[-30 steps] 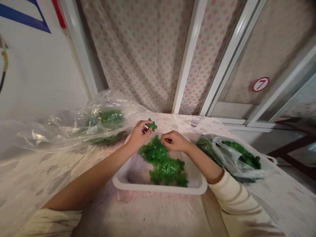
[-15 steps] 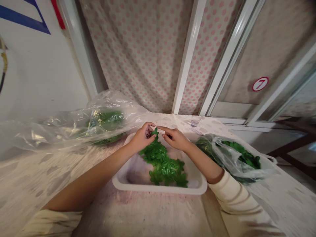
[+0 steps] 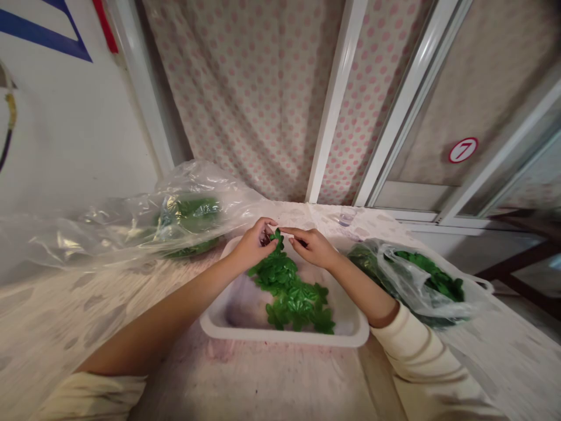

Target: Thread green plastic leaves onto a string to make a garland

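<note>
Head view: one small green leaf-shaped piece (image 3: 279,240) is at the centre of the frame, clamped between the thumb and fingers of the left hand (image 3: 255,245), above the far end of the tray. Facing it from the right, the right hand (image 3: 313,248) points its index finger at the piece's top, thumb and index apart; whether the fingertip touches, I cannot tell. Just below lies one heap of green leaf pieces (image 3: 298,298), overlapping too much to count, in one white tray (image 3: 284,338) at lower centre. Two clear plastic bags flank it, both with green contents: one large bag (image 3: 201,175) at middle left, one smaller bag (image 3: 403,280) at middle right. All rest on one pale patterned tabletop (image 3: 210,392). Spotted curtain (image 3: 245,88) fills the upper centre; one round "7" sign (image 3: 463,150) sits upper right.
</note>
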The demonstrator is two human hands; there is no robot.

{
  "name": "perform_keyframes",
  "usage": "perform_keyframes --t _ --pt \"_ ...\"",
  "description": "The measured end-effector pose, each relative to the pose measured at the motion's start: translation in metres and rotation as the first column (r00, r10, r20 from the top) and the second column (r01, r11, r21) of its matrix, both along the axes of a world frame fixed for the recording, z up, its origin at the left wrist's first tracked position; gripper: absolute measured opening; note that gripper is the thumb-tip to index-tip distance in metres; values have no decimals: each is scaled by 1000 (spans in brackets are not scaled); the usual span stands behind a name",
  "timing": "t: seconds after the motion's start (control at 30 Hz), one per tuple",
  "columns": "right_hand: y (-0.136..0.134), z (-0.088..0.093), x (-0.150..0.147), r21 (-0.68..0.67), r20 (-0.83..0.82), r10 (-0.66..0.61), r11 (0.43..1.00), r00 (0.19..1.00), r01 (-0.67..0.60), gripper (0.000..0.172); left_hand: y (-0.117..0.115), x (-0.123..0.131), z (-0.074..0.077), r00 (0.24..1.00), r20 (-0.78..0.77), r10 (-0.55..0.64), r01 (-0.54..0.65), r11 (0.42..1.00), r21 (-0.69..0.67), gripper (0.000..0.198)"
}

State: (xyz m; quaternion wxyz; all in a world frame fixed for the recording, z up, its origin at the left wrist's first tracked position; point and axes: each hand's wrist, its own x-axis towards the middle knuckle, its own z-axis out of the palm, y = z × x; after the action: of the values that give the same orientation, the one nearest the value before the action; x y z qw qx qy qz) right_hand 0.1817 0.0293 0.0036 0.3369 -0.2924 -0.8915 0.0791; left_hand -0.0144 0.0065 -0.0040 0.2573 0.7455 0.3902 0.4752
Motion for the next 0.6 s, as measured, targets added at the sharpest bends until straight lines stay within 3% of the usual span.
perform_keyframes --t 0.23,0.6 --pt "-1 1 -1 -11 12 -3 1000 1000 3 33 0 0 0 1000 -19 -10 10 1000 13 33" --pt "3 -2 -1 -24 19 5 1000 1000 -4 13 -7 2 5 984 -123 -128 125 992 -36 28"
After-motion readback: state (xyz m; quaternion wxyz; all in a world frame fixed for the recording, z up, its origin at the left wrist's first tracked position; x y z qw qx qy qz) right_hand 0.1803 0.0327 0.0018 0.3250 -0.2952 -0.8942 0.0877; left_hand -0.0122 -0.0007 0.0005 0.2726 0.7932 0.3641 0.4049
